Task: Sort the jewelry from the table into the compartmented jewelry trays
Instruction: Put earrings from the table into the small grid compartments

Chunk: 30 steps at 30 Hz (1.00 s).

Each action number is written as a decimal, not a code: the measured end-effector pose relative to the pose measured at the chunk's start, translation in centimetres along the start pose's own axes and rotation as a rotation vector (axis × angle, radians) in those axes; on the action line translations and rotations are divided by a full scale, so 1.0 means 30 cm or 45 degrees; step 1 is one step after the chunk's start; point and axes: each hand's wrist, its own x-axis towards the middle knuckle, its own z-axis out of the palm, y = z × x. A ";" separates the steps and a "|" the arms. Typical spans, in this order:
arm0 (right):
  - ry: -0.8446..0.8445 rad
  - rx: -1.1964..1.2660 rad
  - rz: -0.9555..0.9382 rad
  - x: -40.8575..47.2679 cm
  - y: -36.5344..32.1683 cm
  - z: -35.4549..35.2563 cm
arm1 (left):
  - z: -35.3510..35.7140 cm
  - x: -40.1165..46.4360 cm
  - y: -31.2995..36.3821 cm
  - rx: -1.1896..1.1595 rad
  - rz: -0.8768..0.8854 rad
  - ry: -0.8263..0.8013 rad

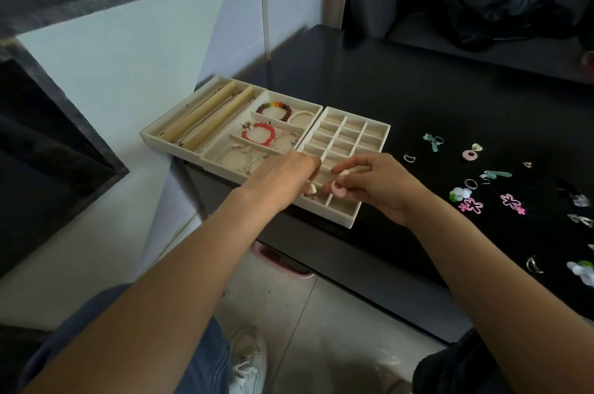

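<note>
Three cream trays stand side by side at the black table's left end. Both hands hover over the near end of the small-grid tray. My right hand pinches a pink ring-shaped earring with a cream heart piece above it. My left hand has its fingers curled down into the same corner, next to a small cream piece; whether it grips the piece is unclear. The middle tray holds red and mixed bead bracelets. The left tray holds long rolls with chains.
Loose jewelry lies on the black table to the right: a matching pink earring, green drop earrings, silver rings, pink flower pieces, white-green petals. A dark sofa stands behind; the tiled floor lies below.
</note>
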 end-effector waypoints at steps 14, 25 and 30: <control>0.243 -0.787 -0.396 0.028 0.036 0.051 | 0.008 0.001 -0.006 0.009 -0.006 0.022; 0.307 -0.936 -0.351 0.033 0.044 0.060 | 0.014 0.004 -0.009 0.027 -0.007 0.021; 0.264 -1.065 -0.404 0.012 0.044 0.072 | 0.016 0.005 -0.008 0.031 -0.017 0.020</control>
